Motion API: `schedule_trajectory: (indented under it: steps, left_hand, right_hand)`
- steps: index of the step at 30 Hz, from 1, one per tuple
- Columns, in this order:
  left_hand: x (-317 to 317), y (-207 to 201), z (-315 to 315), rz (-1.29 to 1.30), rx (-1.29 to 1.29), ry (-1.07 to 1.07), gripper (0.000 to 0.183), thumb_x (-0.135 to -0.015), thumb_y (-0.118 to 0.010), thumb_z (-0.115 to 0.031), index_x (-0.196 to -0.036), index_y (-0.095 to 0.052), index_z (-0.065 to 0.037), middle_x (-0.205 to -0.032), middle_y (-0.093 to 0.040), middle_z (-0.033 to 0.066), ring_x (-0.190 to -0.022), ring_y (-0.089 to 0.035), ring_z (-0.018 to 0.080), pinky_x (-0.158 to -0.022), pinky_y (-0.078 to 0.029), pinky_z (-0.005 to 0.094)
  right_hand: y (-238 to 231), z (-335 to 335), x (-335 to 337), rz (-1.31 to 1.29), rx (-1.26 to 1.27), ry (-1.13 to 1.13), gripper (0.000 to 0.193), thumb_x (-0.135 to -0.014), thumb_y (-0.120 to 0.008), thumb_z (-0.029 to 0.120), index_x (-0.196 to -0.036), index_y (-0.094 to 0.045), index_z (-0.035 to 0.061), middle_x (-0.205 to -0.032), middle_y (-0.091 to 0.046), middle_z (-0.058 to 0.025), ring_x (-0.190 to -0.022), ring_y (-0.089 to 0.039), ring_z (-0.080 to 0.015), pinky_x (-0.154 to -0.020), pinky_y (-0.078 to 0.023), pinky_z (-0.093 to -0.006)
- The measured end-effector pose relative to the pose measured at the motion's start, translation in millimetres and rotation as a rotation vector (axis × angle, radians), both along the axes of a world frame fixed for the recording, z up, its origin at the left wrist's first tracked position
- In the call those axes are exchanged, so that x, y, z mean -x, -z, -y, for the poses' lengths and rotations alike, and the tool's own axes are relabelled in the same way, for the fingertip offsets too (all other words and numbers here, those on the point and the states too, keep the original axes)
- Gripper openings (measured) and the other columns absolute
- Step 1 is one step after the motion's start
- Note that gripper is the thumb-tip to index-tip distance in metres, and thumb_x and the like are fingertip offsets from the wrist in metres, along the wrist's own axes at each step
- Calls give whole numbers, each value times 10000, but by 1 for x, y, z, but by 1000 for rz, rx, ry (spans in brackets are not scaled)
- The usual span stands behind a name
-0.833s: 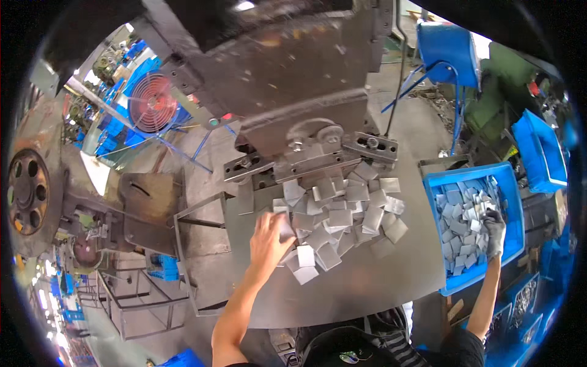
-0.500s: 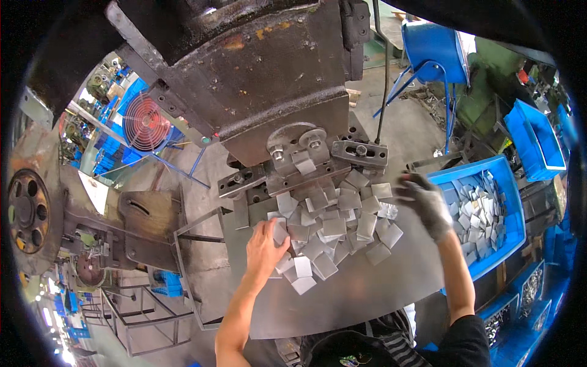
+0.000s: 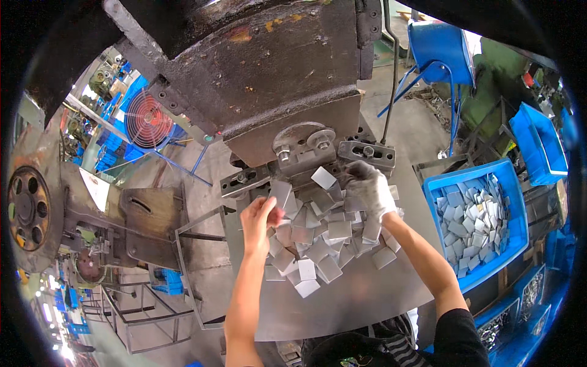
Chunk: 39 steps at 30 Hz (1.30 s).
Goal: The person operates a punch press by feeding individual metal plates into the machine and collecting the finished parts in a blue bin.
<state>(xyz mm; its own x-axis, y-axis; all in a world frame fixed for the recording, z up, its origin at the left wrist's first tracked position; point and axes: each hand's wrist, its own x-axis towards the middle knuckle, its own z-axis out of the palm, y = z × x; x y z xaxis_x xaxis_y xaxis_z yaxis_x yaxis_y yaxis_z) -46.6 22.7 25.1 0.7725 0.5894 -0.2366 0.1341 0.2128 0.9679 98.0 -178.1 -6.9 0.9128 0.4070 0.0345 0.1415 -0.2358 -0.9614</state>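
My bare left hand (image 3: pixel 257 219) pinches a flat grey metal plate (image 3: pixel 280 192) between thumb and fingers at the pile's left edge. My right hand (image 3: pixel 369 188), in a pale glove with darkened fingertips, is bent over the pile's far right side, fingers curled together. Just left of those fingertips is a bright square plate (image 3: pixel 323 178), in front of the press die (image 3: pixel 304 147); whether they touch it I cannot tell. Many similar small plates (image 3: pixel 330 231) lie heaped between and below my hands on the metal table (image 3: pixel 306 318).
The heavy press ram (image 3: pixel 275 79) hangs above the die, with bolted clamps (image 3: pixel 367 153) beside it. At the right stands a blue bin (image 3: pixel 523 214) holding many plates. A blue chair (image 3: pixel 440 55) is behind, and a red fan (image 3: pixel 148 119) stands at far left.
My right hand has swung left from beside the bin to the die front. The plate at the die now lies nearer and further right. My left hand has lifted its plate slightly away from me.
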Motion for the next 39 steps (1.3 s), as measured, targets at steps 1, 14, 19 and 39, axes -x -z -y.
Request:
schedule_trajectory:
  steps: [1, 14, 19, 39]
  left_hand:
    - [-11, 4, 3, 18, 33, -14, 161, -831, -610, -164, -861, -580, -9, -701, -642, 103, -548, -594, 137, -491, -465, 208]
    - [-94, 22, 28, 21, 195, 0, 179, -843, -574, -183, -795, -592, -12, -766, -673, 146, -602, -656, 185, -535, -522, 248]
    - [-96, 29, 30, 26, 250, -37, 192, -832, -580, -186, -799, -591, 3, -773, -672, 151, -649, -667, 203, -574, -544, 271]
    - [-100, 35, 31, 75, 272, -66, 164, -817, -594, -186, -820, -587, -22, -802, -670, 157, -683, -667, 215, -590, -531, 263]
  right_hand:
    - [-8, -8, 4, 328, 115, 6, 293, -708, -609, 50, -1001, -592, 49, -954, -621, -134, -851, -622, -213, -767, -481, -331]
    - [-4, -36, -1, 861, 773, -264, 133, -764, -513, 89, -859, -577, 21, -863, -598, -147, -780, -623, -290, -640, -510, -375]
    - [-10, -12, -8, 591, 448, -160, 194, -769, -532, 82, -945, -601, 39, -883, -626, -161, -791, -628, -311, -669, -499, -403]
    - [-49, 29, 52, -752, -800, -11, 184, -827, -632, 85, -1004, -615, 38, -819, -632, -12, -676, -595, -74, -565, -477, -203]
